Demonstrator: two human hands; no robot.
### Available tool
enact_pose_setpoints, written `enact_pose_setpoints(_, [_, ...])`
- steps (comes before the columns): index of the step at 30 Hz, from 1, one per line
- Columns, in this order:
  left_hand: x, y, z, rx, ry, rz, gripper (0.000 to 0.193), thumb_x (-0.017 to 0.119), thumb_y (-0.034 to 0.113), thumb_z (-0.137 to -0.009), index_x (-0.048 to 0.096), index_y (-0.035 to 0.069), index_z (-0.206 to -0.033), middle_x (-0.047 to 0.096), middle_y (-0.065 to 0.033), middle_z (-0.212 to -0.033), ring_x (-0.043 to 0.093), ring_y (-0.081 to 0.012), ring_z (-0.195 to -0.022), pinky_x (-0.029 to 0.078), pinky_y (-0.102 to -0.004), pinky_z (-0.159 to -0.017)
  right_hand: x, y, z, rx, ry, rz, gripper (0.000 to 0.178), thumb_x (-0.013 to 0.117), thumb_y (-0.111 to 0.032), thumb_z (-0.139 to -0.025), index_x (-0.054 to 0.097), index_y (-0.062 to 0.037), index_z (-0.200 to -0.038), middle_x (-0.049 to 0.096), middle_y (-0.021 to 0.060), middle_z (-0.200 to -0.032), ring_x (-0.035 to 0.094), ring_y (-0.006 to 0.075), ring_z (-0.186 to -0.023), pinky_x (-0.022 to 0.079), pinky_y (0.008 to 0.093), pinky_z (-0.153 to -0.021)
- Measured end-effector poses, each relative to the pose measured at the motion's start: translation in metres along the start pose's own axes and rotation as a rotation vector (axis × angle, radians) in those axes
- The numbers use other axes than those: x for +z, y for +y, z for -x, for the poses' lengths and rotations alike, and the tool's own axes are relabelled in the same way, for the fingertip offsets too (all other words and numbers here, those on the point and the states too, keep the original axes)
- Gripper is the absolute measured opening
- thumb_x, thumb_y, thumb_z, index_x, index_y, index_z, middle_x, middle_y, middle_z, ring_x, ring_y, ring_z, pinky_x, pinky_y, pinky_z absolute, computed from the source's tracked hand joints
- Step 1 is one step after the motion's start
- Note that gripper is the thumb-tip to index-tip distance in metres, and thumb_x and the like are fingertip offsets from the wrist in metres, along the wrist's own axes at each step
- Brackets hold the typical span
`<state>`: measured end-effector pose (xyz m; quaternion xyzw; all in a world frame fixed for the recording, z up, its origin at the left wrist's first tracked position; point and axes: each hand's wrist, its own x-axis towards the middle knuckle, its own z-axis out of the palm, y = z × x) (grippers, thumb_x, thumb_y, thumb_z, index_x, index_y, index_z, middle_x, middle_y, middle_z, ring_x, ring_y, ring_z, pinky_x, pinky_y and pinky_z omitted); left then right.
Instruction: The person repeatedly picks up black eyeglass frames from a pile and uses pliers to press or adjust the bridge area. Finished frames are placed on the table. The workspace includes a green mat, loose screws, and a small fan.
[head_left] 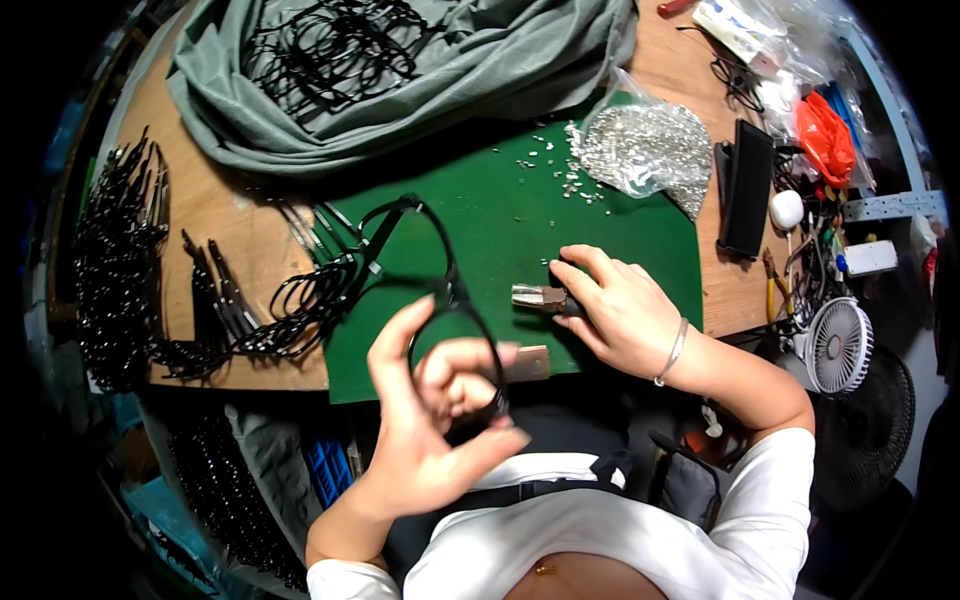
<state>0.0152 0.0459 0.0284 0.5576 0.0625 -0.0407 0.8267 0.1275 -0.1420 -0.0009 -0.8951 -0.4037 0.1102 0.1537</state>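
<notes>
My left hand (410,440) is raised over the near edge of the green mat (470,190), fingers curled round a black eyeglass frame (455,290). The frame is tilted up, with one rim by my fingers and the other farther away; motion blurs it slightly. My right hand (635,315) rests on the mat, closed over the handles of a pair of pliers (540,297). Its metal jaws point left, and the palm hides most of the handles. Tiny metal pieces (570,262) lie by the right index finger. Below the glasses sits a small flat block (530,363).
A clear bag of small silvery pieces (645,145) spills onto the mat. Black eyeglass frames (320,300) lie in a row at left, beside a dense stack (120,270). A grey cloth sack (500,80) holds more. A phone (745,190) and small fan (838,345) are right.
</notes>
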Motion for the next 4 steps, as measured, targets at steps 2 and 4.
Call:
enact_pose_setpoints(2, [-0.005, -0.012, 0.016, 0.076, -0.102, -0.041, 0.083, 0.055, -0.005, -0.070, 0.002, 0.016, -0.130, 0.050, -0.0213, -0.102, 0.055, -0.0146, -0.070, 0.048, -0.0254, -0.062, -0.015, 0.006, 0.003, 0.097, -0.089, -0.130, 0.042, 0.061, -0.019, -0.072, 0.047, -0.0020, -0.108, 0.046, 0.0129, -0.109, 0.054, 0.0278, -0.084, 0.041, 0.0372, -0.076])
enact_pose_setpoints(4, [0.003, -0.015, 0.029, 0.012, -0.129, -0.078, 0.086, 0.065, 0.009, -0.073, 0.002, 0.018, -0.131, 0.050, -0.0235, -0.103, 0.057, -0.0183, -0.071, 0.050, -0.0283, -0.062, -0.025, 0.010, 0.001, 0.178, -0.134, -0.203, 0.043, 0.062, -0.019, -0.071, 0.047, -0.0039, -0.109, 0.046, 0.0142, -0.110, 0.054, 0.0287, -0.086, 0.041, 0.0372, -0.080])
